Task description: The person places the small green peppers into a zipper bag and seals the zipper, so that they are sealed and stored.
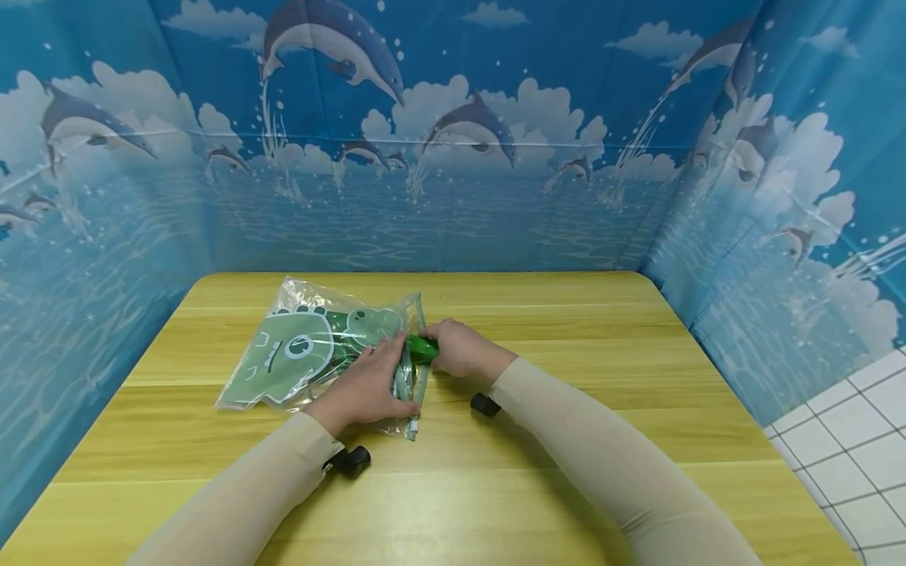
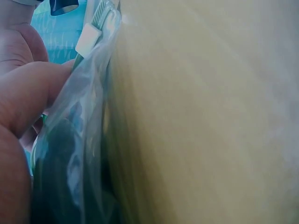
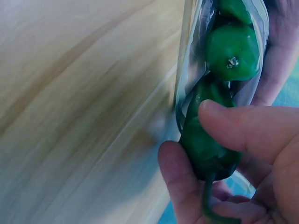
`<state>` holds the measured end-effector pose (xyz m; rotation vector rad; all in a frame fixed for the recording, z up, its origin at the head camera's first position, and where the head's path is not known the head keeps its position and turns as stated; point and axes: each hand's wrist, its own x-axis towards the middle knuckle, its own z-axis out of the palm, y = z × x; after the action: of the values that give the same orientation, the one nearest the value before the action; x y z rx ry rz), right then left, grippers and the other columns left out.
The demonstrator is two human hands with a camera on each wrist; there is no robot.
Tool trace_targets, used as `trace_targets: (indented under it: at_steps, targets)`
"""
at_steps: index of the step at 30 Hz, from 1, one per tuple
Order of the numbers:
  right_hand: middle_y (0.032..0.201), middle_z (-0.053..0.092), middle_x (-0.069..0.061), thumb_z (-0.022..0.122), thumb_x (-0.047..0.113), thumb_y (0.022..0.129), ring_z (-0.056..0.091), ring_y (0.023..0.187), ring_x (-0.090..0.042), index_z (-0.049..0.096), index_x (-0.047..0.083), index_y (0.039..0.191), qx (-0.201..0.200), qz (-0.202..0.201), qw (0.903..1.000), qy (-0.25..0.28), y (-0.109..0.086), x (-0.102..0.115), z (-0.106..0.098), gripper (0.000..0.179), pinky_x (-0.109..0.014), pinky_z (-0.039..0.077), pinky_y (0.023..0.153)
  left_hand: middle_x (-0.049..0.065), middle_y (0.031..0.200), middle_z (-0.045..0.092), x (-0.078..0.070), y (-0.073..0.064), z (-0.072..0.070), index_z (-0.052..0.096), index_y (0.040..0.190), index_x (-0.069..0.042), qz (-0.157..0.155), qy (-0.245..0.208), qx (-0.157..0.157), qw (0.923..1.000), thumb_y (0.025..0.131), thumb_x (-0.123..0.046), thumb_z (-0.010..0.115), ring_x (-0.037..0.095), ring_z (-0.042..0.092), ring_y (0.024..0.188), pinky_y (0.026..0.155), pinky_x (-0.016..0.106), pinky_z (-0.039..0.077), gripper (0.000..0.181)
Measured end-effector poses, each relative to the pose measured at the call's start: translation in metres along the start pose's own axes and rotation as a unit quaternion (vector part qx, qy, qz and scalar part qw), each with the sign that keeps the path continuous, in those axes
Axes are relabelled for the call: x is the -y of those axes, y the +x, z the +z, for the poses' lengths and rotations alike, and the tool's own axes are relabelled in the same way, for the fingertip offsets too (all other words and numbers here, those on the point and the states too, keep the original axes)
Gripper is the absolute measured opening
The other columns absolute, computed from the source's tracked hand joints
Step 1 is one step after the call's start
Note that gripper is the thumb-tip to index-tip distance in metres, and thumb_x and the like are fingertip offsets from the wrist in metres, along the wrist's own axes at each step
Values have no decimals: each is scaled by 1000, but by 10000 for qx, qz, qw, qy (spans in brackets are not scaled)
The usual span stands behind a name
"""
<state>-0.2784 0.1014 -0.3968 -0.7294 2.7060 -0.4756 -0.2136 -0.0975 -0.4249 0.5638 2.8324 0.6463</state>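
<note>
A clear zip bag (image 1: pixel 293 354) printed with a green cartoon dinosaur lies on the left half of the table, its opening towards the right. My left hand (image 1: pixel 368 385) rests across the bag near that opening, fingers stretched over the plastic and thumb spread towards the zip edge. A white zip slider (image 2: pixel 88 41) sits at the end of the edge. Between thumb and fingers my right hand (image 1: pixel 463 351) grips a green pepper (image 3: pixel 210 144) with a curved stem, its far end inside the bag mouth. Behind it in the bag are more green peppers (image 3: pixel 232 52).
The wooden table (image 1: pixel 566 472) has a light yellow grain and rounded back corners. Dolphin-print curtains (image 1: pixel 453 212) hang close behind it and on both sides. White floor tiles (image 1: pixel 863 448) show past the right edge.
</note>
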Motion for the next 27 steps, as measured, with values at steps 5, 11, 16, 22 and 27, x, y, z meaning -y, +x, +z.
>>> trace_targets:
  at_steps: [5, 11, 16, 22, 27]
  targets:
    - [143, 64, -13, 74, 14, 99, 64, 119, -22, 52, 11, 157, 42, -169, 9998, -1, 0, -5, 0, 62, -39, 55, 101, 15, 176, 16, 0, 0, 0, 2, 170, -8, -9, 15, 17, 10000, 80, -60, 84, 33, 14, 164, 134, 52, 11, 132]
    - [139, 68, -10, 77, 17, 97, 66, 119, -22, 60, 10, 147, -161, -162, 9995, 198, 0, -6, 2, 54, -39, 56, 102, 14, 176, 15, 0, 1, 0, 3, 170, -8, -36, 12, 57, 10000, 81, -60, 83, 32, 13, 165, 134, 52, 12, 131]
    - [137, 69, -7, 78, 18, 96, 66, 118, -21, 64, 11, 141, -195, -141, 9990, 381, 2, -8, 3, 47, -38, 56, 102, 13, 177, 14, 0, 1, 0, 4, 170, -8, -11, 35, 62, 10000, 81, -60, 83, 31, 11, 165, 134, 51, 12, 130]
    - [139, 69, -8, 75, 14, 98, 66, 121, -22, 62, 11, 147, 2, -172, 9973, 709, 3, -11, 1, 50, -39, 55, 104, 14, 177, 13, 0, 1, 1, 4, 170, -9, -18, 77, 64, 9999, 81, -61, 83, 31, 11, 165, 134, 52, 13, 130]
    - [138, 69, -10, 74, 12, 99, 66, 123, -23, 58, 11, 151, 21, -161, 9973, 722, 3, -14, 2, 54, -40, 55, 106, 14, 176, 13, 0, 1, 0, 5, 170, -8, -16, 71, 75, 9999, 81, -61, 83, 31, 11, 165, 134, 51, 13, 130]
